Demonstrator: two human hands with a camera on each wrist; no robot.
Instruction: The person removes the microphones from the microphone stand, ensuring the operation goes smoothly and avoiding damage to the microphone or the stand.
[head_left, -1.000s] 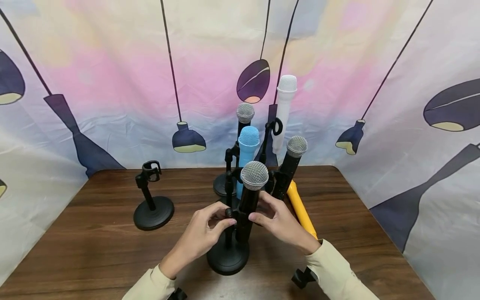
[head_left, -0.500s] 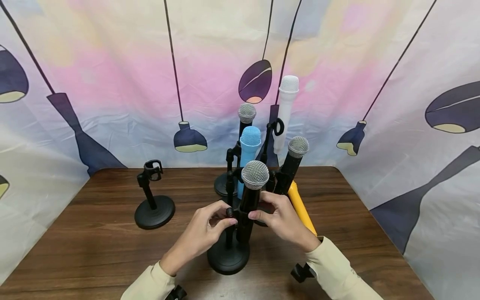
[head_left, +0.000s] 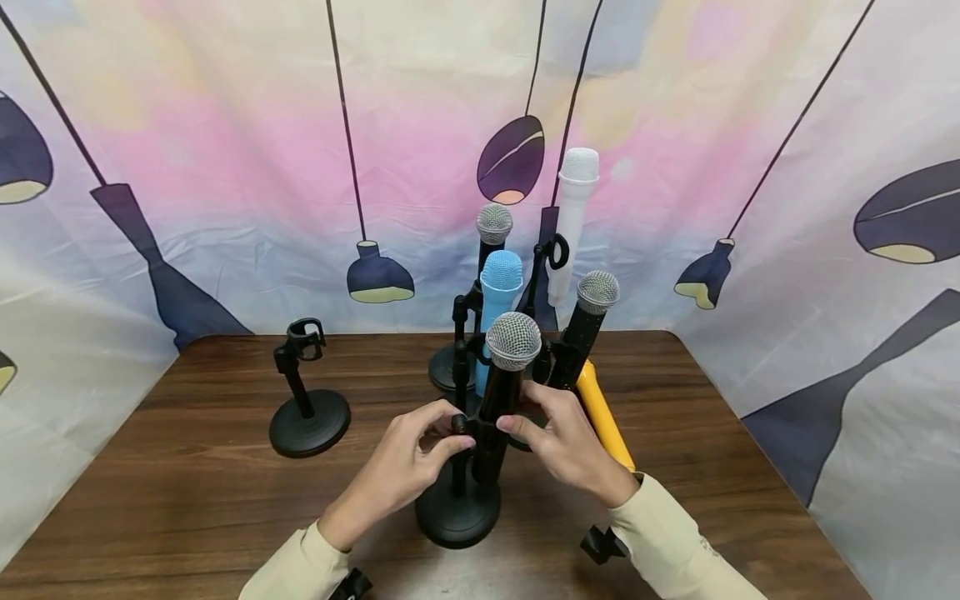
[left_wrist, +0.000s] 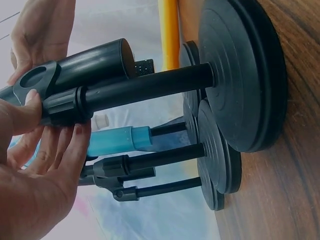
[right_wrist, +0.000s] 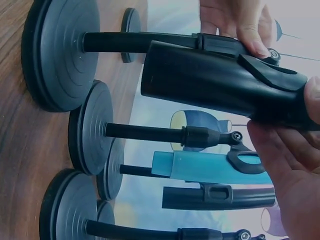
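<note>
A black microphone [head_left: 513, 343] with a silver mesh head sits in the clip of the nearest black desk stand [head_left: 457, 518], leaning slightly. My left hand [head_left: 405, 458] pinches that stand near the joint at the top of its post, thumb on one side and fingers on the other. Around the black microphone body [right_wrist: 200, 82], my right hand [head_left: 566, 442] curls thumb and fingers at clip height. The left wrist view shows the clip [left_wrist: 37, 80] around the microphone. Just behind stand a light-blue microphone [head_left: 500, 279] and another black microphone [head_left: 579, 333], both in stands.
A stand with a vacant clip [head_left: 307, 421] is at the left on the wooden table [head_left: 187, 500]. Farther back are a white microphone [head_left: 573, 217] and a third black one [head_left: 494, 225]. A yellow microphone [head_left: 603, 417] lies beyond my right wrist. A printed cloth hangs behind.
The nearest microphone has risen slightly in the stand's clip, with my right hand holding it. My left hand stays at the stand's joint; the other stands have not moved.
</note>
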